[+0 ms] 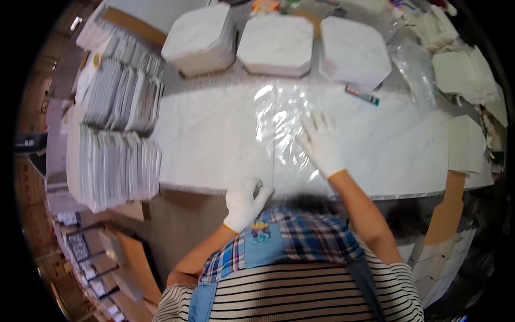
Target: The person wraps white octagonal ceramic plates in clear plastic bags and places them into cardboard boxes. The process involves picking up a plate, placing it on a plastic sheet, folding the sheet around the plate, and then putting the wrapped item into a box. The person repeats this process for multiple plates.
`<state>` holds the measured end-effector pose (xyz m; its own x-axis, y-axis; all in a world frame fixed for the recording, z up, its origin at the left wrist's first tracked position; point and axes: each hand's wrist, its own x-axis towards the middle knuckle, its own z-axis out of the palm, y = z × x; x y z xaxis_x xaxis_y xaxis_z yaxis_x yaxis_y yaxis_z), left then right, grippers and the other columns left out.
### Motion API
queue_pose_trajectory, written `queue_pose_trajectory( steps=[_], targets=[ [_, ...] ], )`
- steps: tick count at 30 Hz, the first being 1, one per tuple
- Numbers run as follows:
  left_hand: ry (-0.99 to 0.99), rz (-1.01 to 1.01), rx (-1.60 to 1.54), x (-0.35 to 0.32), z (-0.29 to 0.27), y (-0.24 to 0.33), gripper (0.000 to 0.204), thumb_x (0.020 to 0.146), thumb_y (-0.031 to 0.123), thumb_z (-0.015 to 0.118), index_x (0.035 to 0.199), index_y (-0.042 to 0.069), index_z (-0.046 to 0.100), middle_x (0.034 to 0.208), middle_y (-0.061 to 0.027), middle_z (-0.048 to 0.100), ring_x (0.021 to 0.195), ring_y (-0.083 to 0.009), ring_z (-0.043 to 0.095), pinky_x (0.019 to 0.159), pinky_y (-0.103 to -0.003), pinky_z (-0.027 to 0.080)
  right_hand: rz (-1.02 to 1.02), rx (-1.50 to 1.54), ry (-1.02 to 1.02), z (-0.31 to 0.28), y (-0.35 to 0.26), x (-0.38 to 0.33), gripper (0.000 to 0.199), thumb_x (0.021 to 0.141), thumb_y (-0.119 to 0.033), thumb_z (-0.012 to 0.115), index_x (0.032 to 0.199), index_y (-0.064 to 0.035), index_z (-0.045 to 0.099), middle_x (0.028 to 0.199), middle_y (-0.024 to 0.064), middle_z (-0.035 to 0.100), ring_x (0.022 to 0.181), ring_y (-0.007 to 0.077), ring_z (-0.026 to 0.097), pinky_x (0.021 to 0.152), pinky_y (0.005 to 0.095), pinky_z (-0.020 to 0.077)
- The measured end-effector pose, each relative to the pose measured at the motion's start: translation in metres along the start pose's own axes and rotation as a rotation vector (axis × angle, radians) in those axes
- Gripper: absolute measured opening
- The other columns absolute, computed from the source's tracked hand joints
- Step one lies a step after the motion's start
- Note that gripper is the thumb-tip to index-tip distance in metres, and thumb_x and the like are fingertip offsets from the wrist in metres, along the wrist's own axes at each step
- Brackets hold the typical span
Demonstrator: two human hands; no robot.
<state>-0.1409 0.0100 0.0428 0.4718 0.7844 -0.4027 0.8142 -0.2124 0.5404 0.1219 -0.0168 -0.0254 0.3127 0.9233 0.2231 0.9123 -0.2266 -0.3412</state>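
Note:
A clear, shiny plastic bag (pixel 289 121) lies flat across the middle of the white-covered table. My right hand (pixel 323 140), in a white knit glove with a yellow cuff, rests on the bag's right side with fingers spread. At the table's front edge is my left hand (pixel 244 204), gloved the same way. Its fingers are curled and the tips come close to the bag's near left corner; whether they pinch the plastic is too unclear to see.
Three stacks of white, cut-corner sheets, among them the middle stack (pixel 275 45), line the back. Rows of packed white pieces (pixel 120 166) stand at the left. A green and red marker-like tube (pixel 362 95) lies right of centre. White cards (pixel 465 144) sit at the right edge.

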Motion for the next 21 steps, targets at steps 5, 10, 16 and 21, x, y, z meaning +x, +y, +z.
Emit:
queue_pose_trajectory(
  steps=[5,10,16,21],
  targets=[
    [-0.207,-0.165,0.033,-0.026,0.025,-0.067,0.076,0.083,0.061,0.068,0.126,-0.001,0.066,0.118,-0.0269,0.068,0.115,-0.0390,0.062,0.100,-0.042,0.049,-0.040,-0.023,0.017,-0.002,-0.005,-0.002,0.051,0.097,-0.040,0.059,0.137,-0.0087,0.059,0.143,0.0215,0.052,0.133,0.0438,0.044,0.112,0.0537,0.0344],
    [-0.357,-0.337,-0.852,-0.018,0.055,-0.074,0.053,0.090,0.026,0.075,0.129,-0.009,0.062,0.122,-0.0158,0.069,0.108,-0.0229,0.065,0.095,-0.034,0.051,-0.046,-0.014,0.022,0.001,-0.006,-0.004,0.049,0.097,-0.038,0.059,0.136,-0.0080,0.060,0.142,0.0208,0.053,0.132,0.0432,0.045,0.110,0.0518,0.0362],
    [-0.377,-0.374,-0.941,-0.012,0.070,-0.091,0.027,0.095,0.016,0.070,0.110,-0.006,0.074,0.109,-0.0106,0.073,0.095,-0.0145,0.066,0.086,-0.028,0.053,-0.059,-0.041,0.001,-0.008,-0.010,-0.004,0.048,0.096,-0.036,0.060,0.134,-0.0080,0.061,0.138,0.0224,0.054,0.130,0.0437,0.045,0.111,0.0540,0.0346],
    [-0.281,-0.324,-0.889,-0.020,0.059,-0.087,0.025,0.093,0.017,0.074,0.107,-0.003,0.074,0.101,-0.0077,0.074,0.091,-0.0140,0.067,0.083,-0.028,0.054,-0.041,-0.057,0.075,-0.005,-0.012,-0.018,0.049,0.094,-0.037,0.062,0.133,-0.0090,0.061,0.139,0.0212,0.054,0.130,0.0425,0.045,0.112,0.0581,0.0320]
  ],
)
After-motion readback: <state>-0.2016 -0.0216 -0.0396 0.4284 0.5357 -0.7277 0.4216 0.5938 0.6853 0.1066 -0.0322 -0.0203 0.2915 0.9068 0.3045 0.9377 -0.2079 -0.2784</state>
